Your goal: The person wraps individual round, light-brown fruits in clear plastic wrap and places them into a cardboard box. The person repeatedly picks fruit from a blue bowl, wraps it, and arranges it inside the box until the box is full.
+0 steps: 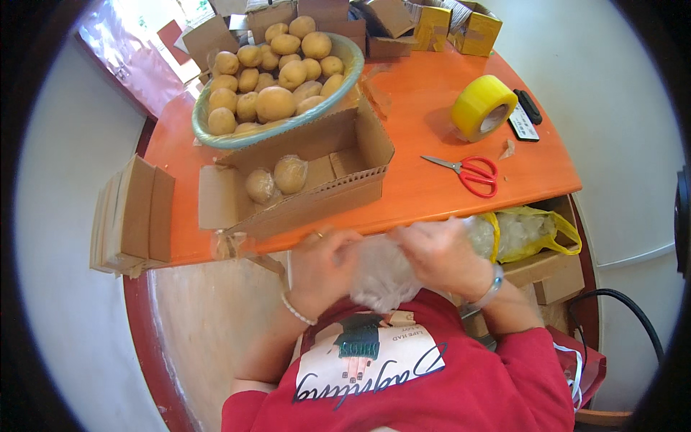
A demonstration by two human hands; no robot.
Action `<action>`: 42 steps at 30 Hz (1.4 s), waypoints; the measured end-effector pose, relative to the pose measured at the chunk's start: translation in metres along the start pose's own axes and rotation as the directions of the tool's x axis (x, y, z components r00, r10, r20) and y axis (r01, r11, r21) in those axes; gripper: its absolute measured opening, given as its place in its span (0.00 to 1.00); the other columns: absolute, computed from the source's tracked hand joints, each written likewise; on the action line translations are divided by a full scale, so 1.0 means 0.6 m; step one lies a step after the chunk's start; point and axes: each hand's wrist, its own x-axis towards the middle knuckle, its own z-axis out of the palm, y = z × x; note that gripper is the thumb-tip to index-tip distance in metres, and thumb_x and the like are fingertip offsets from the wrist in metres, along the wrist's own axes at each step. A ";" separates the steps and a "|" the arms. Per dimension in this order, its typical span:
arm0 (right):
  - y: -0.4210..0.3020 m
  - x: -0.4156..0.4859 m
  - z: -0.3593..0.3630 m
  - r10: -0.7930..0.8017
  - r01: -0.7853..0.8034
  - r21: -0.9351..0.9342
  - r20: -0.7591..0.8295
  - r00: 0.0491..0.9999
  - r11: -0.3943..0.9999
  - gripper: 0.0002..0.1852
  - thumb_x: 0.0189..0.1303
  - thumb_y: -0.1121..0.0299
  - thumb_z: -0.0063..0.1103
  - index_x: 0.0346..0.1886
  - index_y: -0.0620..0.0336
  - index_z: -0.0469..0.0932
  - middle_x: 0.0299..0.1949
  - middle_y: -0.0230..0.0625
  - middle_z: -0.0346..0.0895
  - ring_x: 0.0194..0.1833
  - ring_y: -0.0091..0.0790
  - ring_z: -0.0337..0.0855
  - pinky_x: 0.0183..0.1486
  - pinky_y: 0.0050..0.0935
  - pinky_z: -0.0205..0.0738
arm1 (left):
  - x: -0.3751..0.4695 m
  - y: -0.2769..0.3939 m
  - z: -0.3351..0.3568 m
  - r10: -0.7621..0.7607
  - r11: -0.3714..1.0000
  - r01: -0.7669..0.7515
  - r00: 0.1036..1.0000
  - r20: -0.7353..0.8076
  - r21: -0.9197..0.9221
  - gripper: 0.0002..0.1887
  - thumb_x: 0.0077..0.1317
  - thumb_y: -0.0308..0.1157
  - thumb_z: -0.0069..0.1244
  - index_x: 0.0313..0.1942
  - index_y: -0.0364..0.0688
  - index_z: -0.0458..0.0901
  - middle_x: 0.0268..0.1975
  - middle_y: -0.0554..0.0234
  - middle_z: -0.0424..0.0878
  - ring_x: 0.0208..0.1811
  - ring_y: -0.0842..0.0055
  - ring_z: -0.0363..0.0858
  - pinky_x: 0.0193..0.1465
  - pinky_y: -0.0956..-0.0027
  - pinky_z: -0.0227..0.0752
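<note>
My left hand (326, 264) and my right hand (440, 251) are both blurred. Between them they grip a crumpled clear plastic bag (383, 272), just off the table's near edge and in front of my shirt. Whether anything is inside the bag cannot be made out. Beyond my left hand stands an open cardboard box (318, 208) holding two film-wrapped potatoes, one (291, 175) beside the other (261, 186). Behind that box, a blue-rimmed basin (208, 141) lined with plastic film is heaped with potatoes (275, 103).
On the orange table (415, 178) lie red-handled scissors (478, 175), a roll of yellow tape (483, 108) and a black object (528, 107). Flattened cartons (135, 216) stand at the left edge. Open boxes (475, 29) line the back. A yellow plastic bag (561, 237) sits in a drawer at right.
</note>
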 end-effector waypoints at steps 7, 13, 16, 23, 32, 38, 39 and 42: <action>0.028 -0.004 -0.014 0.083 -0.081 -0.199 -0.001 0.997 0.977 0.04 0.48 0.75 0.54 0.29 0.56 0.73 0.17 0.35 0.71 0.20 0.42 0.77 0.20 0.38 0.70 | -0.008 -0.056 -0.026 -0.365 0.925 0.366 0.930 0.031 -0.104 0.08 0.60 0.25 0.54 0.40 0.38 0.82 0.42 0.63 0.84 0.38 0.79 0.81 0.40 0.70 0.75; 0.035 -0.001 -0.002 0.014 -0.020 -0.231 -0.024 1.000 0.973 0.03 0.50 0.75 0.53 0.28 0.56 0.71 0.17 0.34 0.69 0.19 0.40 0.76 0.19 0.35 0.69 | -0.025 -0.032 -0.019 -0.464 0.051 0.362 0.834 0.299 -0.931 0.11 0.63 0.24 0.51 0.46 0.34 0.79 0.39 0.69 0.83 0.36 0.82 0.79 0.38 0.78 0.73; 0.044 0.009 -0.007 0.065 -0.048 -0.299 0.045 0.997 0.953 0.05 0.48 0.75 0.55 0.27 0.57 0.69 0.20 0.37 0.71 0.23 0.41 0.78 0.21 0.38 0.70 | -0.039 -0.055 -0.029 -0.357 0.027 0.415 0.854 0.379 -0.909 0.12 0.63 0.24 0.51 0.47 0.34 0.79 0.38 0.70 0.83 0.37 0.83 0.79 0.41 0.80 0.73; -0.023 0.034 -0.051 -0.349 0.377 0.090 -0.228 0.909 0.922 0.19 0.47 0.76 0.60 0.46 0.66 0.77 0.37 0.44 0.79 0.39 0.42 0.82 0.45 0.38 0.79 | -0.032 -0.039 -0.002 -0.395 0.637 0.375 0.909 0.132 -0.674 0.14 0.58 0.19 0.51 0.46 0.35 0.80 0.40 0.69 0.83 0.41 0.85 0.78 0.46 0.76 0.73; 0.032 -0.001 0.008 -0.112 0.217 -0.239 0.388 0.915 0.946 0.09 0.54 0.66 0.55 0.36 0.57 0.79 0.33 0.38 0.82 0.36 0.37 0.84 0.39 0.37 0.76 | -0.022 -0.034 -0.008 -0.314 0.684 0.280 0.947 0.074 -0.673 0.14 0.57 0.17 0.53 0.45 0.35 0.78 0.41 0.66 0.83 0.39 0.84 0.80 0.42 0.79 0.73; 0.041 0.067 -0.093 -0.085 0.089 0.010 0.405 0.910 0.996 0.10 0.54 0.65 0.62 0.37 0.58 0.81 0.31 0.41 0.82 0.29 0.40 0.84 0.30 0.37 0.76 | -0.018 -0.045 -0.019 -0.226 0.973 0.223 0.973 -0.043 -0.063 0.14 0.54 0.30 0.59 0.42 0.41 0.83 0.28 0.57 0.83 0.28 0.70 0.82 0.33 0.66 0.75; 0.042 0.081 -0.103 -0.153 0.103 0.161 0.341 0.928 0.982 0.10 0.53 0.66 0.64 0.37 0.58 0.81 0.30 0.41 0.82 0.28 0.41 0.84 0.30 0.36 0.76 | -0.018 -0.046 -0.018 -0.212 0.977 0.210 0.974 -0.074 -0.033 0.13 0.55 0.32 0.58 0.42 0.42 0.83 0.27 0.54 0.83 0.28 0.66 0.82 0.33 0.65 0.75; 0.033 0.131 -0.137 -0.125 0.026 0.421 0.209 0.970 0.906 0.11 0.53 0.70 0.66 0.41 0.59 0.82 0.30 0.41 0.81 0.27 0.41 0.82 0.30 0.31 0.76 | -0.011 -0.045 -0.012 -0.179 0.982 0.184 0.978 -0.104 0.040 0.12 0.56 0.34 0.57 0.40 0.42 0.84 0.26 0.49 0.81 0.27 0.61 0.82 0.33 0.63 0.74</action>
